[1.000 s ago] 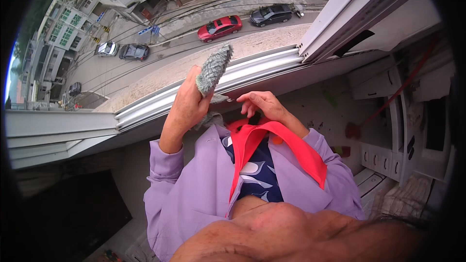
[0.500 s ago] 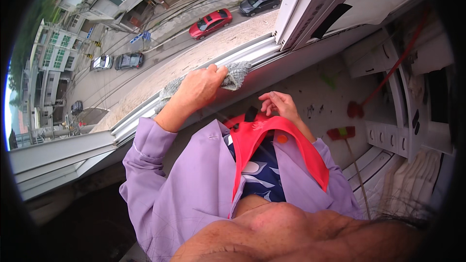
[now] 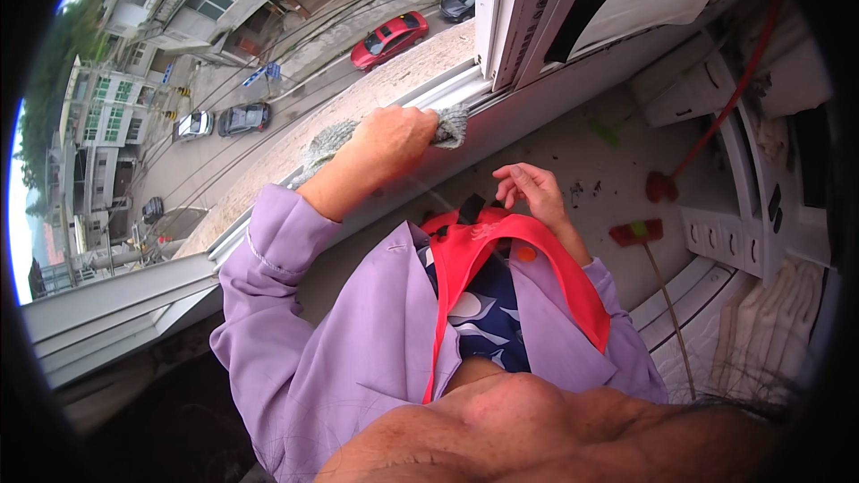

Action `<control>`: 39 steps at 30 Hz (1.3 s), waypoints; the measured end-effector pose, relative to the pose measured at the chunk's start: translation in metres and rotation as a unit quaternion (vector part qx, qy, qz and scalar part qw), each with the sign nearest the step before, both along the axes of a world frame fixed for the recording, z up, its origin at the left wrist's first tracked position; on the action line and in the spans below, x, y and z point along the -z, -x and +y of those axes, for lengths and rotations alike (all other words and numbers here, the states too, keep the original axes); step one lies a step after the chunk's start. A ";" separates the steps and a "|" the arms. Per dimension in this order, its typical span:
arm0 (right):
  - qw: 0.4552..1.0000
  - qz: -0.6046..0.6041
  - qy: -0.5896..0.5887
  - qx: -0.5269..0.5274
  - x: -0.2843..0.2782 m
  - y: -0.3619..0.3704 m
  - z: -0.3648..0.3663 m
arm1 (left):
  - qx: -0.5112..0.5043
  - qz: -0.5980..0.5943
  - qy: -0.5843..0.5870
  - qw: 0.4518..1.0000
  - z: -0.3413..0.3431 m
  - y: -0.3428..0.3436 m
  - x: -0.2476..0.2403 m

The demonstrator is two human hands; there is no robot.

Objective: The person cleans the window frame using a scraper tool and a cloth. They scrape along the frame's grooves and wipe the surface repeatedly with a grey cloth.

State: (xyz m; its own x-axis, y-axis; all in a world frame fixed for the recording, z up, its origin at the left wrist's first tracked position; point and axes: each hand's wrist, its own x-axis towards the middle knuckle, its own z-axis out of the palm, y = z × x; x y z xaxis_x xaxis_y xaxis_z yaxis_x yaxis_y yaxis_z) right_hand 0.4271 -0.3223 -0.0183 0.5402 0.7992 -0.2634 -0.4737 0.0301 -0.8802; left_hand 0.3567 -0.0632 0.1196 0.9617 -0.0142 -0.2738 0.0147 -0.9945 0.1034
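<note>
Grey cloth [image 3: 331, 139] lies bunched lengthwise under the left hand [image 3: 394, 136], which is clamped on it from above, fingers wrapped over its middle. Its long axis slants with the white window track [image 3: 454, 87], running from lower left to upper right: one short, rounded end pokes out just to the right of the grip and points up toward the upright window frame [image 3: 501, 27], while the longer, looser end spreads to the left of the grip, beside the wrist, and points down and left along the track. The cloth sits on the track's near side, and how much of its underside touches the rail cannot be told, since the hand covers it. To the right of the grip and nearer the body, the right hand [image 3: 534, 190] hangs well apart from the cloth, its fingers loosely bent and slightly spread. Below the grip, toward the wearer, is a red apron [image 3: 479, 246] over a lilac jacket [image 3: 358, 322]. Beyond the grip, outside and far below, a red car [image 3: 389, 41] stands on the street; far to the right of the grip, a red broom [image 3: 637, 233] rests on the floor.
</note>
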 end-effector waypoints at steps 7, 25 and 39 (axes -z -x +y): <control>0.999 -0.035 -0.016 -0.025 -0.001 -0.012 -0.006 | 0.025 0.038 -0.043 0.998 -0.026 -0.048 -0.007; 0.998 -0.058 0.010 -0.009 0.006 -0.024 -0.022 | -0.012 -0.084 0.016 0.996 0.002 -0.022 -0.098; 0.994 -0.087 0.032 -0.061 0.010 -0.027 0.003 | -0.092 -0.052 0.060 0.993 -0.003 0.060 -0.027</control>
